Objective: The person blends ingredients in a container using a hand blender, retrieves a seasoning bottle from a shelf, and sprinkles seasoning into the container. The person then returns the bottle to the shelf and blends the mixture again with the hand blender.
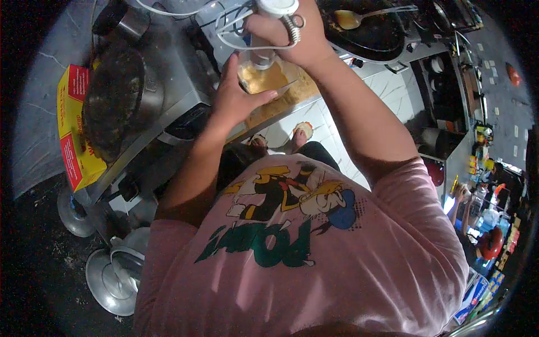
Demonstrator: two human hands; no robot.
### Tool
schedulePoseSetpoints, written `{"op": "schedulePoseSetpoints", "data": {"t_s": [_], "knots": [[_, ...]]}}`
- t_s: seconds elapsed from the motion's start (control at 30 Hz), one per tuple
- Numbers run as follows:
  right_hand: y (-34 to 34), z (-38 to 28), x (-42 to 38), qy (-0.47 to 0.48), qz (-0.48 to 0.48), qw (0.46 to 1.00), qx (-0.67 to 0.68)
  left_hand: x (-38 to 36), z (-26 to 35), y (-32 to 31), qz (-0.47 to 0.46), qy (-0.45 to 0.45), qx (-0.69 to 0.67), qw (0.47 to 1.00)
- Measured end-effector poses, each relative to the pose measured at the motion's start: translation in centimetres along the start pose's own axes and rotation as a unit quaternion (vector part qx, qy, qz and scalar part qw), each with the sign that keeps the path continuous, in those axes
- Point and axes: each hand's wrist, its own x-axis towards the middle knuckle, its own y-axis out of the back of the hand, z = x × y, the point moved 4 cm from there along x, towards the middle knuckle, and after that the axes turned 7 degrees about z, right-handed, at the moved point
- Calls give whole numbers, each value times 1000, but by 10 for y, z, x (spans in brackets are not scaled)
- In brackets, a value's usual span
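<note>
My right hand (292, 39) is wrapped around a white hand blender (278, 7), whose coiled cord (294, 29) loops beside my fingers. The blender's shaft points down into a clear container (290, 86) holding a yellowish liquid (264, 80). Against the container's near left side, my left hand (238, 95) grips it, thumb on one side and fingers on the other. The blender's lower end is hidden in the liquid. Beneath the container lies a brown wooden-looking surface (261, 117).
A wok (370, 36) with a spatula (351, 19) is at upper right. To the left stand a blackened pot (115, 104) and a yellow-red wrap box (81, 132). Metal lids (106, 281) sit lower left. White cable (168, 12) crosses the top. Shelves with goods are far right.
</note>
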Motion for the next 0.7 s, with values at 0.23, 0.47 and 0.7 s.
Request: {"op": "schedulePoseSetpoints", "data": {"t_s": [0.23, 0.47, 0.7], "knots": [[10, -13, 8, 23, 22, 999, 9, -1, 12, 3, 0, -10, 5, 1000], [11, -21, 7, 30, 11, 999, -2, -3, 14, 3, -5, -4, -14, 1000], [1, 3, -3, 16, 1, 1000, 11, -1, 22, 5, -4, -22, -34, 999]]}}
